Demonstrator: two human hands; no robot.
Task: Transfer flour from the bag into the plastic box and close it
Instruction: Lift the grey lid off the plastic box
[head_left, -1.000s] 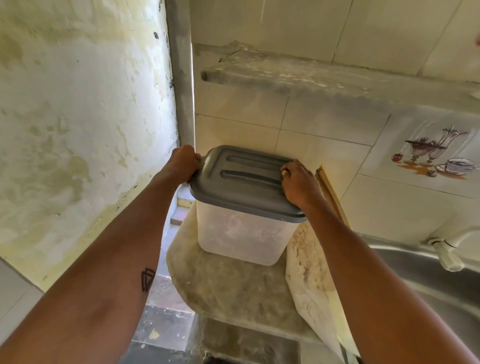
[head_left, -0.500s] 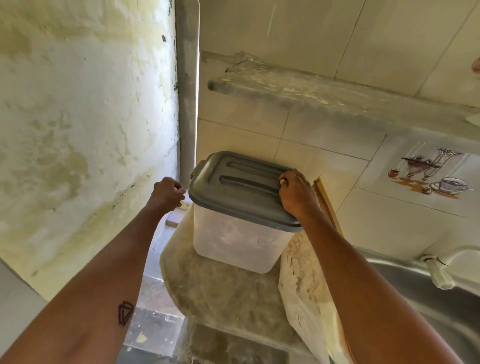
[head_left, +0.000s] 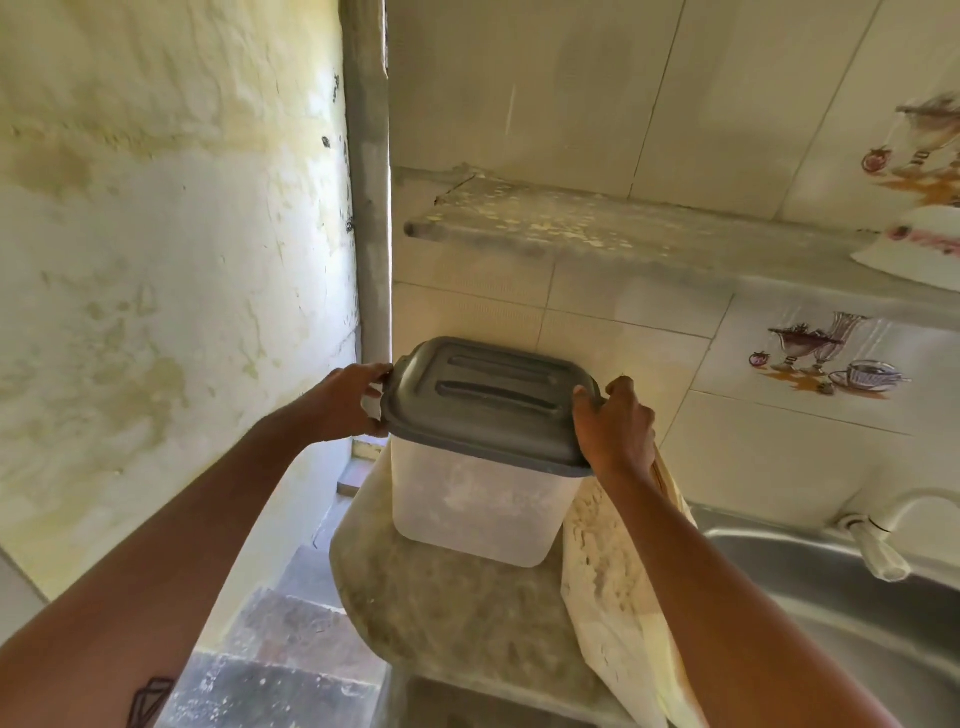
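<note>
Stone-grey and dusted with flour, the counter (head_left: 457, 613) carried the translucent plastic box (head_left: 478, 506) near its far end, with the limp flour bag (head_left: 618, 597) draped just to its right, beside the steel sink (head_left: 841, 613). On the box sat the grey lid (head_left: 488, 400), and the left hand (head_left: 345, 402) curled its fingers round the lid's left edge while the right hand (head_left: 615, 426) gripped the right edge, thumb on top. Beyond them rose the tiled wall (head_left: 623, 322) with a bare concrete shelf (head_left: 597, 228) and, left of it, a stained plaster wall (head_left: 156, 260).
</note>
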